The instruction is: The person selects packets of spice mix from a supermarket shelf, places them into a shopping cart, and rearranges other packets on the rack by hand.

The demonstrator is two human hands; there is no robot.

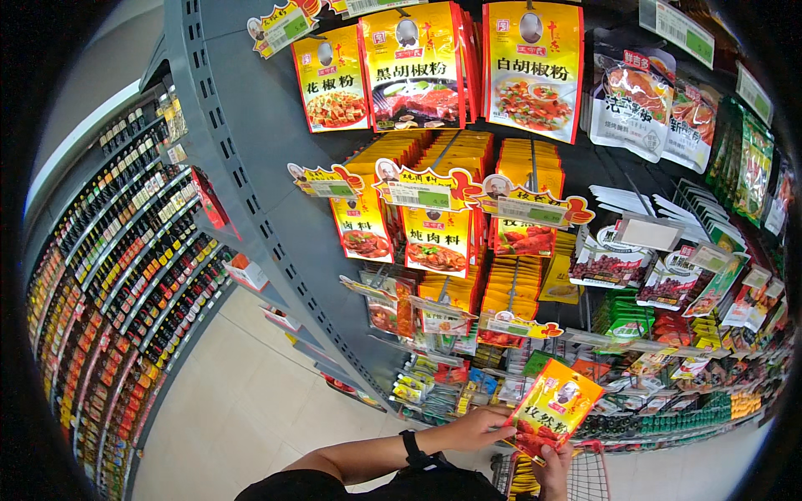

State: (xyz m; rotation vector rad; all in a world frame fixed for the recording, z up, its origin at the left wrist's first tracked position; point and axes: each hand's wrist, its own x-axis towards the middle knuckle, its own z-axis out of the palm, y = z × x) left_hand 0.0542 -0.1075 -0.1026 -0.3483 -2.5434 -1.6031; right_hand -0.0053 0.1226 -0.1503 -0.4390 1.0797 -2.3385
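Observation:
A flat yellow seasoning packet [553,407] with a red edge, writing and a food picture is held tilted in front of the shelving. My left hand [481,428], with a black band on its wrist, grips the packet's lower left edge. At the bottom edge, my right hand [555,466] pinches it with the thumb across the front. Under the hands is a wire shopping basket or cart [595,471], partly hidden by them. Several yellow packets [525,479] lie inside it.
Hanging packets, such as a large yellow one [532,75], fill the rack ahead on hooks. Price tags [426,194] stick out in front of them. A grey perforated upright [232,150] edges the rack. Leftward, shelves of bottles [150,250] stand across the tiled floor [232,382].

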